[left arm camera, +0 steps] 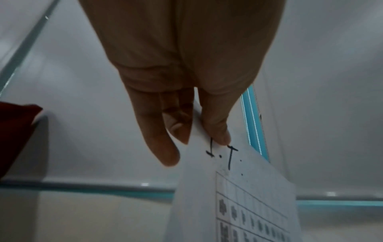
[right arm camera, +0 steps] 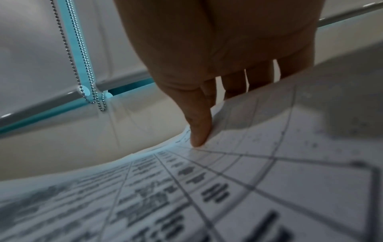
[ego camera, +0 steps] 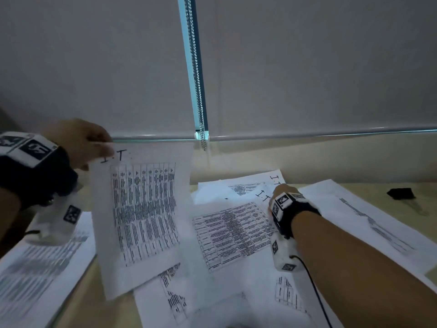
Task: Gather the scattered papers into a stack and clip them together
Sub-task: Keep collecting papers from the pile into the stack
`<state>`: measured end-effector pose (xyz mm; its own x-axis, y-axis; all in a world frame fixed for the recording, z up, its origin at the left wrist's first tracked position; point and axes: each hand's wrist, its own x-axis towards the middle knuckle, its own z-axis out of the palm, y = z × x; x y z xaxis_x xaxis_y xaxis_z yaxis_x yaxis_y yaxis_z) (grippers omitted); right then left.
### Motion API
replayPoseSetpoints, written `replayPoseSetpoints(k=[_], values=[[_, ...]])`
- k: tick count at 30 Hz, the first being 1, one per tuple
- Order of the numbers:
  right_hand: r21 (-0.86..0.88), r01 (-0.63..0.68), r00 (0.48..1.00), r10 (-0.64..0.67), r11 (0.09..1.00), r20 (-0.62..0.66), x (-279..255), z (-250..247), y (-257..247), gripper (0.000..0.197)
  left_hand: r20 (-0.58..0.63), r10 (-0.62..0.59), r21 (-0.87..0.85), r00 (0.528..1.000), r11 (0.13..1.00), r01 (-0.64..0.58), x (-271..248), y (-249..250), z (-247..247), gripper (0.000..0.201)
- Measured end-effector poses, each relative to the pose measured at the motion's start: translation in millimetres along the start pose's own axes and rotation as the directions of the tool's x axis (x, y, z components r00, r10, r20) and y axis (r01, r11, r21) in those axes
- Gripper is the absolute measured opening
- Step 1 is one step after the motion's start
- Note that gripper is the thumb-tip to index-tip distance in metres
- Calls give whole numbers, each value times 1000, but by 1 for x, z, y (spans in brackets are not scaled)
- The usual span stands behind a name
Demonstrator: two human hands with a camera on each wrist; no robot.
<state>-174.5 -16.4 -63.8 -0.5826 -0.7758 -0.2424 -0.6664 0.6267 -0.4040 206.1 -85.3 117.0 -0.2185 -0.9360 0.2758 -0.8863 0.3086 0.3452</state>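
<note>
My left hand (ego camera: 82, 143) pinches the top left corner of a printed sheet marked "I.T" (ego camera: 142, 209) and holds it up off the table; in the left wrist view the thumb and fingers of that hand (left arm camera: 196, 149) clamp the held sheet (left arm camera: 238, 204). My right hand (ego camera: 281, 189) is at the far end of another table-printed sheet (ego camera: 231, 233) lying mid-table. In the right wrist view this hand (right arm camera: 207, 127) has its thumb on top of that sheet (right arm camera: 248, 163) and its fingers behind the raised edge. A black binder clip (ego camera: 401, 193) lies at the far right.
More printed sheets lie scattered: one at the left (ego camera: 35, 280), one at the right (ego camera: 366, 221), some at the front (ego camera: 212, 299) and back (ego camera: 241, 185). The yellowish table (ego camera: 423, 200) ends at a wall. A roller blind's bead chain (ego camera: 201, 114) hangs behind.
</note>
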Motion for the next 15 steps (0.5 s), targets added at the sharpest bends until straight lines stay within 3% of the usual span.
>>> replayPoseSetpoints(k=[3,5,9,12,15], values=[[-33,60,997,-62,998,-46,-3,-6,-6,35,-121,82,-49,989,995,-88,-14,5,-39,12],[62,102,992,-97,993,-86,-18,-24,-17,30,-162,119,-62,980,989,-131,-23,10,-61,14],[313,289,948,-225,905,-223,-38,-70,-36,28,-206,209,-167,956,955,-245,-33,19,-97,52],[363,514,831,-346,777,-436,-67,-113,-61,24,-56,289,-198,956,935,-295,-42,38,-115,73],[261,692,681,-487,673,-547,-104,-153,-88,13,18,325,-153,946,935,-318,-53,71,-119,73]])
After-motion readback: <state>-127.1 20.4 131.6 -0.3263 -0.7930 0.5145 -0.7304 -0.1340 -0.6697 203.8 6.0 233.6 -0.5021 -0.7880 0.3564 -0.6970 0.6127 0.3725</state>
